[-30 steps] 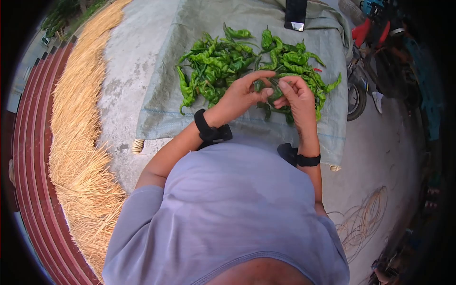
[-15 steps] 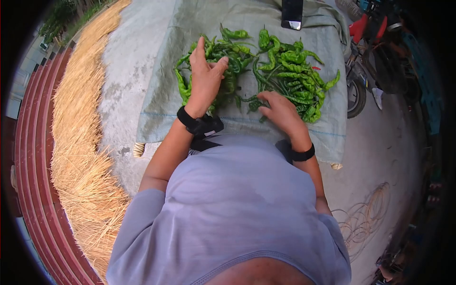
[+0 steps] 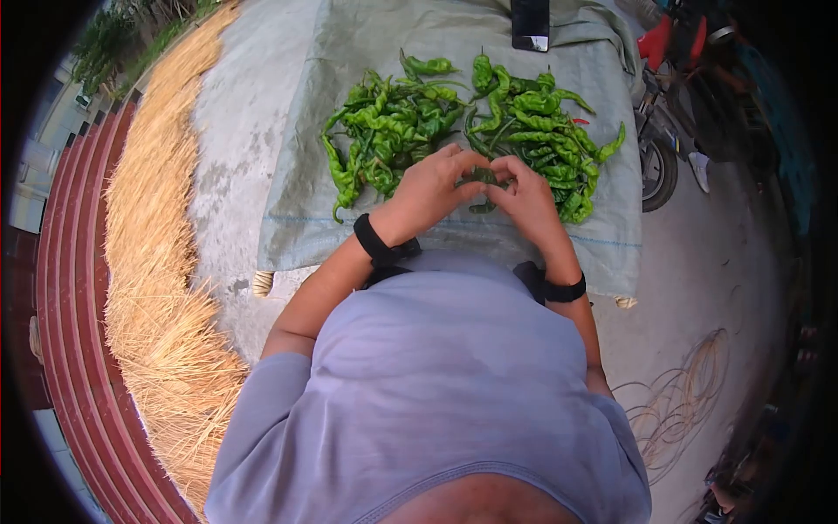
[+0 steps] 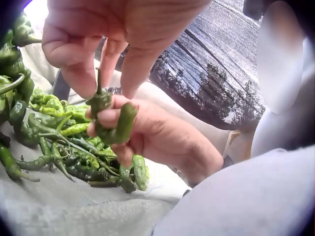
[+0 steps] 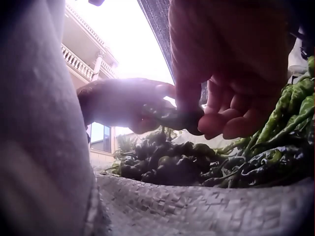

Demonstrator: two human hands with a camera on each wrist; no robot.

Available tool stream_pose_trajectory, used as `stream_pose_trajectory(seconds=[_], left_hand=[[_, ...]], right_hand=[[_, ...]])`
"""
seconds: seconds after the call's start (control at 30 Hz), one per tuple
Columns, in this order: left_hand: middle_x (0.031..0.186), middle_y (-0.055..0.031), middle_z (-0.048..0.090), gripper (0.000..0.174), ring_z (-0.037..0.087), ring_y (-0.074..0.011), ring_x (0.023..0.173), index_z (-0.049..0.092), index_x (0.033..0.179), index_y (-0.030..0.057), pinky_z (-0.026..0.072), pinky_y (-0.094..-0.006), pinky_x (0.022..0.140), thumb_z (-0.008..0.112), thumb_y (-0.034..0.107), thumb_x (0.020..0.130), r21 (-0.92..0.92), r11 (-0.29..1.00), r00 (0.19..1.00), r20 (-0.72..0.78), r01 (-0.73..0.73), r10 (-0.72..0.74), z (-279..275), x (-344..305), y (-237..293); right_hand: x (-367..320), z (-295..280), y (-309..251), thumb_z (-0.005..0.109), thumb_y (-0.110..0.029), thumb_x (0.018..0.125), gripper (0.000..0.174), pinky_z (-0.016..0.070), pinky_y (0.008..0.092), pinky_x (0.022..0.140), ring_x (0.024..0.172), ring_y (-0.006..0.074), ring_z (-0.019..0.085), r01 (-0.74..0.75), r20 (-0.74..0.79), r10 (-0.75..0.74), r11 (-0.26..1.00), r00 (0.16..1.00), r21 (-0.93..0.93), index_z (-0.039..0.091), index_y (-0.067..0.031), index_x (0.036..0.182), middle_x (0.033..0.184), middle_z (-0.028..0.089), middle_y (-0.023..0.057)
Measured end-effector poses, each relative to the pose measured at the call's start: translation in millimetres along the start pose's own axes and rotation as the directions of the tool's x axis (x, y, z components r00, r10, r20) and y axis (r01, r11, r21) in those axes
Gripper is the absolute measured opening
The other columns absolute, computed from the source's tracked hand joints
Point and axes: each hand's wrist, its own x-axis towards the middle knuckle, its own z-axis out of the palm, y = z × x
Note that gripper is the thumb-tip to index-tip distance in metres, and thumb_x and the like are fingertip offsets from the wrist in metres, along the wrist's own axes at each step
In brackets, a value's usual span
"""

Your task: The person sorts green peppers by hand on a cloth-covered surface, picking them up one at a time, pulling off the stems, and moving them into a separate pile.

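Observation:
In the head view, the left hand (image 3: 432, 194) and right hand (image 3: 531, 205) meet over the cloth's near part, holding one dark green pepper (image 3: 477, 177) between them. The left wrist view shows this curled pepper (image 4: 109, 125) stem up, the left hand (image 4: 115, 34) pinching its stem end and the right hand's (image 4: 162, 132) fingers around its body. From the right wrist, the pepper (image 5: 170, 117) spans both hands' fingertips. Two piles of green peppers lie beyond the hands, a left pile (image 3: 393, 118) and a right pile (image 3: 554, 131).
The peppers lie on a grey-green woven cloth (image 3: 292, 188). A dark phone (image 3: 530, 24) lies at its far edge. Straw (image 3: 161, 253) covers ground at the left, beside red steps (image 3: 78, 271). A wheeled vehicle (image 3: 656, 170) stands right, with coiled cord (image 3: 685, 393) nearer.
Half a second ago the hands were apart, the left over the left pile and the right near the right pile. They have come together at the middle around a pepper.

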Motion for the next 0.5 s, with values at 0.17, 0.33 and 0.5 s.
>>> stream_pose_trajectory(seconds=[0.17,0.33,0.5], left_hand=[[0.081,-0.0033,0.062,0.017,0.052,-0.0102,0.066,0.064,0.108,0.003,0.0428,-0.0259,0.058,0.064,0.014,0.095,-0.263,0.942,0.972,-0.05,0.208,-0.229,-2,3,-2],[0.084,0.0022,0.063,0.016,0.051,-0.0047,0.066,0.063,0.109,0.0044,0.0408,-0.0205,0.057,0.058,0.018,0.101,-0.358,0.905,0.973,0.098,0.229,-0.207,-6,3,5],[0.086,0.0004,0.065,0.015,0.056,-0.0051,0.068,0.061,0.109,0.0054,0.044,-0.0201,0.061,0.055,0.018,0.103,-0.609,0.737,0.932,0.01,0.292,-0.361,-15,10,3]], right_hand=[[-5,-2,-10,0.076,-0.015,0.079,0.032,0.0471,0.0264,0.057,0.062,0.0083,0.058,-0.052,0.094,0.027,0.961,0.995,0.273,0.063,-0.0034,0.106,0.088,0.065,0.0044],[-3,-3,-2,0.073,-0.018,0.085,0.029,0.047,0.0247,0.055,0.06,0.0078,0.057,-0.08,0.088,0.054,0.943,0.995,0.324,0.063,-0.0013,0.107,0.088,0.065,0.0051],[-3,-12,-9,0.068,-0.024,0.091,0.027,0.0492,0.0282,0.055,0.062,0.0119,0.06,-0.125,0.044,0.116,0.923,0.992,0.365,0.063,-0.0031,0.108,0.091,0.067,0.0061]])
